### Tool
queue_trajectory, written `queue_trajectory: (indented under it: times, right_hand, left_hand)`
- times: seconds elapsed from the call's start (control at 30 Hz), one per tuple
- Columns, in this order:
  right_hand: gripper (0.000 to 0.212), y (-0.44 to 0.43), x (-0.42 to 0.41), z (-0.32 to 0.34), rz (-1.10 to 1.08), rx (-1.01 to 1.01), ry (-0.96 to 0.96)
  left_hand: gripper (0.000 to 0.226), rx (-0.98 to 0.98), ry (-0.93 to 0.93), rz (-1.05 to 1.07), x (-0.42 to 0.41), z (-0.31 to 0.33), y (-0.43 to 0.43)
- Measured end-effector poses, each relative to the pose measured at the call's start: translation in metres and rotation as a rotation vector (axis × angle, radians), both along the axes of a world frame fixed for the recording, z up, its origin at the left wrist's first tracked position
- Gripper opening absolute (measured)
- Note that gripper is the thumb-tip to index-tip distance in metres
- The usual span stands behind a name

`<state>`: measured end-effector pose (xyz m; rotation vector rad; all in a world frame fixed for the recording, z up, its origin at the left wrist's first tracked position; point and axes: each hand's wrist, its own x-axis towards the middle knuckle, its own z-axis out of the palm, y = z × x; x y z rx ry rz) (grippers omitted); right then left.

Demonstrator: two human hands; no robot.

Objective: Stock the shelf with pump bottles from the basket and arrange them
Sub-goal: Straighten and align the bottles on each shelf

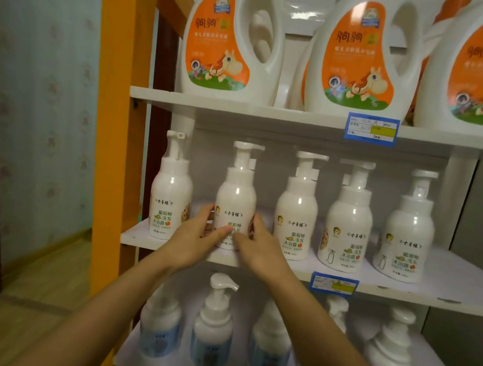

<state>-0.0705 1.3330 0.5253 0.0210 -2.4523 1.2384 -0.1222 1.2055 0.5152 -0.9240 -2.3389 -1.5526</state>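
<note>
— White middle shelf [451,303], patterned wallpaper [44,90] off to the left. Which one is being handled?

— The second pump bottle [236,197] from the left. It stands upright near the front edge, label forward, straight ahead between both hands. The left hand [194,235] wraps its left flank and the right hand [258,248] its right. Both are equally near, so probably a small twist or slide.

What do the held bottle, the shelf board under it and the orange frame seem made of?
The held bottle looks like glossy white plastic: bright highlights on its shoulder. The shelf board is probably painted or laminated board, matte white with a square edge. The orange frame is smooth, rounded, slightly shiny; plastic or painted wood, unclear.
</note>
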Motion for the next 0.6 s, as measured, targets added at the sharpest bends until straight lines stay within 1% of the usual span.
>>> queue_trajectory:
  times: [0.1,0.27,0.33,0.4,0.47,0.5,0.53,0.57,0.6]
  right_hand:
    - [0.039,0.000,0.000,0.001,0.000,0.042,0.003]
    - [0.045,-0.001,0.004,0.005,-0.014,0.045,-0.035]
    - [0.043,-0.001,0.007,0.007,-0.003,0.033,-0.050]
    - [0.036,0.002,0.012,0.008,-0.009,0.024,-0.049]
    - [0.034,0.008,0.019,0.007,-0.050,-0.004,-0.011]
    - [0.037,0.014,0.023,0.006,-0.073,-0.042,0.018]
    - [0.039,0.020,0.029,0.005,-0.095,-0.091,0.054]
    - [0.037,0.027,0.034,0.003,-0.127,-0.132,0.114]
    - [0.032,0.034,0.039,0.001,-0.176,-0.156,0.194]
  left_hand:
    - [0.052,-0.020,0.001,-0.008,-0.001,0.001,0.000]
    - [0.054,-0.016,0.004,0.008,-0.006,-0.001,0.000]
    - [0.054,-0.016,0.006,0.009,-0.007,-0.003,0.000]
    - [0.053,-0.009,0.036,0.000,-0.005,-0.004,0.002]
    - [0.056,0.035,0.064,0.063,0.000,-0.007,0.005]
    - [0.058,0.068,0.101,0.162,0.004,-0.010,0.007]
    - [0.057,0.108,0.189,0.282,0.009,-0.014,0.010]
    - [0.049,0.158,0.326,0.376,0.016,-0.016,0.013]
    - [0.039,0.208,0.469,0.408,0.023,-0.017,0.018]
